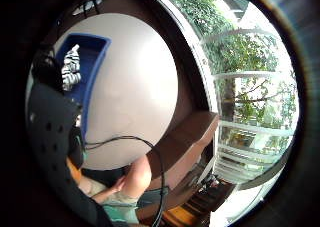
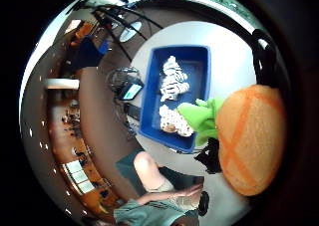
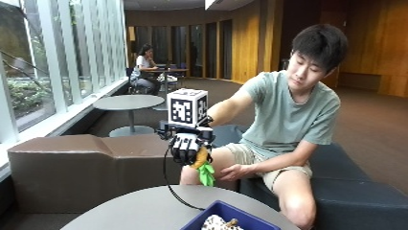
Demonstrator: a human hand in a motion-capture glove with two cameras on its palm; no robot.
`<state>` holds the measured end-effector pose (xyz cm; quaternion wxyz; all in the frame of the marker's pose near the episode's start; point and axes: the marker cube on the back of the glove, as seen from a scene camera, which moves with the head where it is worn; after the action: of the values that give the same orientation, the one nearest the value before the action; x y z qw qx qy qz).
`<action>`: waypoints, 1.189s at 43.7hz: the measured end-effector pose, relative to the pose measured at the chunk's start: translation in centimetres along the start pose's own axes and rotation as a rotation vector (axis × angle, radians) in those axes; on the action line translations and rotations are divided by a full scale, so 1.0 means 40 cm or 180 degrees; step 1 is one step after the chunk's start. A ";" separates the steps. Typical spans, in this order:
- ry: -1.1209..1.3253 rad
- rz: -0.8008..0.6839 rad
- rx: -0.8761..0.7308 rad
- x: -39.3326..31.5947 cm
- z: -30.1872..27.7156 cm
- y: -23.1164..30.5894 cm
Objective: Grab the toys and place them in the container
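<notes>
- The person sits on a dark seat behind the round bench [image 3: 127, 208], with the right arm stretched forward and raised, so the gloved right hand [image 3: 187, 146] hangs well above the bench top, back of the hand toward the outside camera, fingers pointing down.
- The bare left hand [image 3: 237, 171] rests on the person's thigh.
- One blue container [image 2: 199, 56] stands on the bench, at its near right edge in the outside view.
- Two toys lie in the container: a black-and-white striped toy [image 2: 173, 81] and a spotted toy [image 2: 173, 120], close together. Whether they touch is hard to tell.
- One more toy, an orange pineapple toy [image 2: 251, 136] with green leaves [image 3: 206, 176], is up in the air in the hand, not in the container.
- The grip: the fingers are curled around the pineapple toy's orange body, the green leaves dangling below the fingertips.
- In the thumb-side palm view the pineapple toy sits close against the palm, with the container below it.
</notes>
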<state>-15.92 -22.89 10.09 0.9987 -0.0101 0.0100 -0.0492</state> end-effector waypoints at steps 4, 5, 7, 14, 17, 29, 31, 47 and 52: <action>0.0019 -0.0122 0.0036 -0.073 -0.044 -0.021; 0.0028 -0.0149 0.0039 -0.085 -0.049 -0.024; 0.0040 -0.0177 0.0035 -0.110 -0.055 -0.031; 0.0100 -0.0192 -0.0132 -0.177 -0.028 -0.052; 0.0056 -0.0203 -0.0192 -0.192 0.001 -0.057; 0.0069 -0.0036 -0.0983 -0.209 0.101 -0.061; 0.0064 -0.0040 -0.1049 -0.210 0.110 -0.062; 0.0305 -0.0061 -0.0558 -0.237 0.081 -0.020; 0.0295 -0.0159 -0.0511 -0.245 0.035 0.019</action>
<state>-25.58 -21.15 11.67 0.9916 -0.0880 0.0599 -0.0735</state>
